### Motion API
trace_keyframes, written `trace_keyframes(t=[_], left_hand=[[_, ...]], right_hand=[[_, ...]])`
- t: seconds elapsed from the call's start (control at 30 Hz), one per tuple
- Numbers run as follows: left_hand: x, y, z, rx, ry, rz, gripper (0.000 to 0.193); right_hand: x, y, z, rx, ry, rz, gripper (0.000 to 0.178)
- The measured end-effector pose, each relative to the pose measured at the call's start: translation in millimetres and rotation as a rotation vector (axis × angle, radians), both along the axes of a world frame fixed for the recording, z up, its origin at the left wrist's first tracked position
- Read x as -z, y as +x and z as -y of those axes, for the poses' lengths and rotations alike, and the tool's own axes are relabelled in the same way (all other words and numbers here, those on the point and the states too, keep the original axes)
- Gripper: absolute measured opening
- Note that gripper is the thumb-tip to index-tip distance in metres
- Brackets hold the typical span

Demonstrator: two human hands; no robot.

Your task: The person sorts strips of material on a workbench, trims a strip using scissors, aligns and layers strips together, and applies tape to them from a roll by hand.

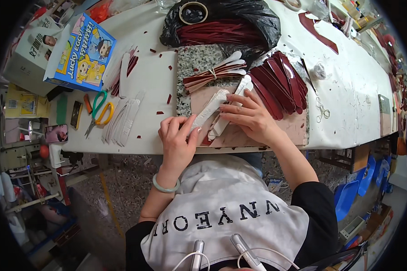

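Note:
In front of me, a long white strip [209, 109] with a rounded far end slants over the work board. My left hand [177, 137], a bangle on its wrist, pinches the strip's near end between thumb and fingers. My right hand [253, 118] reaches over a second set of white strips [220, 126], fingers stretched and apart, fingertips close to the first strip's edge. Part of that set is hidden under the fingers. Just beyond lies a bundle of dark red and white strips [215, 74] tied with a band. A fanned pile of glossy dark red strips [278, 86] rests right of my right hand.
A speckled stone slab [184, 101] bears the work. Behind it sits a black plastic bag [264, 22] of red strips, with a tape roll on it. Scissors [94, 118], white strips [124, 119] and a blue box [83, 54] stand left; a thread snip-like metal tool [322, 110] lies right.

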State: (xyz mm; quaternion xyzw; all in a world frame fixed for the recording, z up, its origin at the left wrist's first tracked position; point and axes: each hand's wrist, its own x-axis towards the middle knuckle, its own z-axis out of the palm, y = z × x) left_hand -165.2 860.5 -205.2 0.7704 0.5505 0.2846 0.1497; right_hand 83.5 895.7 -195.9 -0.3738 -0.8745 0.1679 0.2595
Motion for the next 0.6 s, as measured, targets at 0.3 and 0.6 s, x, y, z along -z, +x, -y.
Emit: trace_keyframes(t=[0.3,0.6], left_hand=[[-21,13,-8,0.041,0.029,0.042,0.031],[-27,58,-25,0.181,-0.013,-0.116,0.042]], right_hand=[[-29,19,4,-0.127,0.089,-0.179,0.03],[-15,40,7,-0.111,-0.08,-0.154,0.026]])
